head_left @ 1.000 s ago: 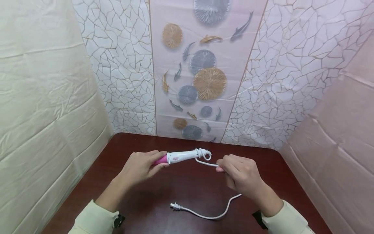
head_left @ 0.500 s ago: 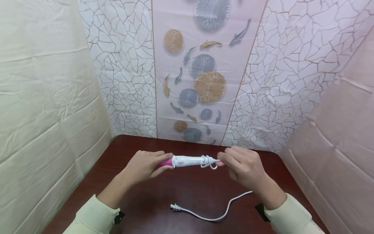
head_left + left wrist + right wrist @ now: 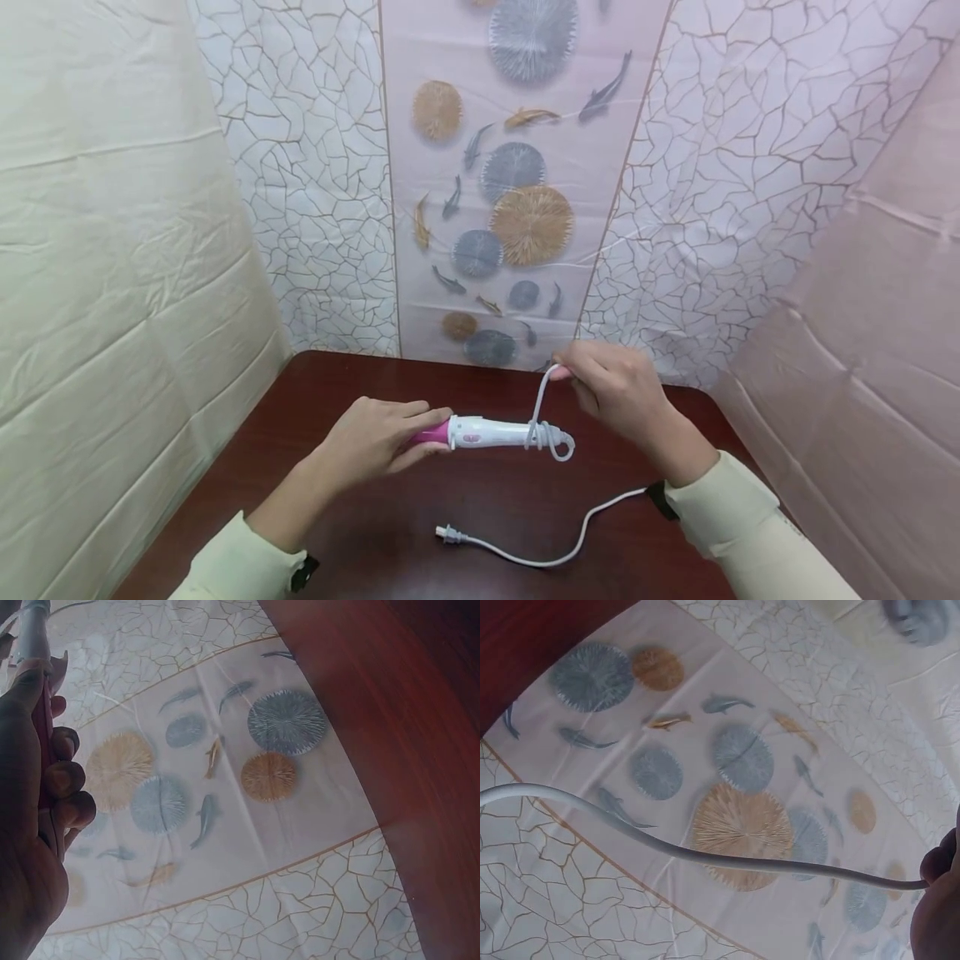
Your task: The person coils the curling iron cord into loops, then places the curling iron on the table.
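A pink and white hair iron (image 3: 491,432) is held level above the table. My left hand (image 3: 382,437) grips its pink end, with the white handle and small pink switch pointing right. In the left wrist view, my curled fingers (image 3: 66,778) wrap the pink part. White power cord (image 3: 537,400) winds around the handle's right end and hangs in a small loop. Higher and to the right, my right hand (image 3: 611,379) pinches the cord, which rises from the coils to its fingertips. The right wrist view shows the cord (image 3: 705,857) stretching left from that hand.
The two-pin plug (image 3: 450,534) lies on the dark red-brown table (image 3: 360,542), its cord curving right beneath my right forearm. Patterned cloth with fish and round motifs (image 3: 532,225) hangs behind the table, and plain pale cloths flank both sides.
My right hand has moved up from the handle's end, lifting the cord from nearly level to steeply upright. The hair iron has shifted slightly right and lower; my left hand keeps its grip.
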Demonstrator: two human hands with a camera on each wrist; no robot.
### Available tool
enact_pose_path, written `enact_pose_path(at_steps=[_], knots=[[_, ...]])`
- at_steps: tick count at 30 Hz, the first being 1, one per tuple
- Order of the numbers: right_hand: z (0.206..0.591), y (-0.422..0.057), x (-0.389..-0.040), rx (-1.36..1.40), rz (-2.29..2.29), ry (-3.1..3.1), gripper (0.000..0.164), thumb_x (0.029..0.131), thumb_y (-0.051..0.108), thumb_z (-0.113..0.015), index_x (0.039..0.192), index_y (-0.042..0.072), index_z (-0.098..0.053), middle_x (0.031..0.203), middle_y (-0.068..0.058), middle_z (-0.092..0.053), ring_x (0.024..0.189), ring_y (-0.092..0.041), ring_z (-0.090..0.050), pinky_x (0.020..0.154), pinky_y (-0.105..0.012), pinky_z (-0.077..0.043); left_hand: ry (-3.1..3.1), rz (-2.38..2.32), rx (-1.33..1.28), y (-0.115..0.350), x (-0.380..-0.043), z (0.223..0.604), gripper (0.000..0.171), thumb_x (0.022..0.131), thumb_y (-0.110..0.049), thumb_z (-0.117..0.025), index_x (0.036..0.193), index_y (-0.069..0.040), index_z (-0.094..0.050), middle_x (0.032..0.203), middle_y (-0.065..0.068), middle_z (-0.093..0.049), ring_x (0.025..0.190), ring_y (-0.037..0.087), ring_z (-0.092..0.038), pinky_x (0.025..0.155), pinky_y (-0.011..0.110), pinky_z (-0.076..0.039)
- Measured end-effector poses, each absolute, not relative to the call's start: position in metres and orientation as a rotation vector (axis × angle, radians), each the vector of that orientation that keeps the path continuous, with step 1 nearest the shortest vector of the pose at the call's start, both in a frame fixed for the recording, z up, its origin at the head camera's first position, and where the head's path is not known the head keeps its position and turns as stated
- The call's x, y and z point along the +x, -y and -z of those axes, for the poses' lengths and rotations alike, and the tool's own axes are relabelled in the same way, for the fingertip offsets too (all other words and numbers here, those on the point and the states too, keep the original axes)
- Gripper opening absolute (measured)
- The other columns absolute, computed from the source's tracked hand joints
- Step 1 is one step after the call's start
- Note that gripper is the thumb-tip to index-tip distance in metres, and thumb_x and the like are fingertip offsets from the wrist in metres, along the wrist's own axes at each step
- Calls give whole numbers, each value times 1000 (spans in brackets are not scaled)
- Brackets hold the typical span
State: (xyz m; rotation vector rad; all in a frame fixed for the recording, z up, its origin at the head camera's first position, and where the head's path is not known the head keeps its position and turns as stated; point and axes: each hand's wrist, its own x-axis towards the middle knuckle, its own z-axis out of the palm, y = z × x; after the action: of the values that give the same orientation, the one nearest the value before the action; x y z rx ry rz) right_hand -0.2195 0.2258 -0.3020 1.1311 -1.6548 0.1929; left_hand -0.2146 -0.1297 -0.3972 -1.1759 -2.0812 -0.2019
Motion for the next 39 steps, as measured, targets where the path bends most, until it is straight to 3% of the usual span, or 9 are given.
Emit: enact_pose_path(at_steps=[9,18,22,28,33,36,39], knots=[[310,-230,-244,1095,-200,1767,45,117,45,-48,92,12,-67,70,3,-62,54,-14,-58,46,-34,-46,2033,227,-1226,126,-215,396,36,104,-51,-75,131,-28,-80,83,-14,-64,63,-3,-38,53,18,-35],[331,-231,-268,1081,-212,1856,45,117,45,-46,89,14,-64,73,4,-69,59,-17,-70,47,-36,-49,2002,202,-1210,126,-211,395,39,109,-56,-64,132,-28,-79,82,-13,-62,64,-2,-40,52,17,-31],[342,-233,-274,1060,-215,1898,50,117,49,-41,86,15,-59,68,3,-63,54,-19,-63,46,-37,-46,1975,209,-1214,126,-210,392,40,111,-55,-60,132,-26,-77,81,-12,-61,63,-2,-41,52,16,-29],[356,-236,-278,1060,-255,1955,52,117,51,-35,86,15,-55,64,4,-51,50,-10,-42,45,-34,-40,1922,205,-1186,126,-211,388,45,115,-58,-49,130,-26,-75,79,-12,-59,61,1,-45,49,18,-34],[366,-237,-276,1062,-311,2013,53,115,54,-34,87,17,-59,65,7,-54,54,-6,-42,48,-33,-45,1905,198,-1166,129,-211,388,48,116,-58,-45,129,-24,-76,78,-11,-58,59,2,-45,47,19,-33],[375,-237,-272,1081,-385,2097,48,115,51,-38,89,18,-62,65,8,-52,57,-4,-41,52,-31,-47,1906,198,-1146,131,-211,389,48,116,-58,-46,129,-23,-76,79,-10,-59,59,3,-47,47,20,-33],[386,-235,-266,1085,-499,2211,30,115,36,-58,91,20,-66,67,11,-54,61,-2,-43,57,-27,-46,1913,205,-1117,134,-211,389,50,115,-60,-46,129,-23,-76,80,-10,-60,59,4,-49,46,21,-35]])
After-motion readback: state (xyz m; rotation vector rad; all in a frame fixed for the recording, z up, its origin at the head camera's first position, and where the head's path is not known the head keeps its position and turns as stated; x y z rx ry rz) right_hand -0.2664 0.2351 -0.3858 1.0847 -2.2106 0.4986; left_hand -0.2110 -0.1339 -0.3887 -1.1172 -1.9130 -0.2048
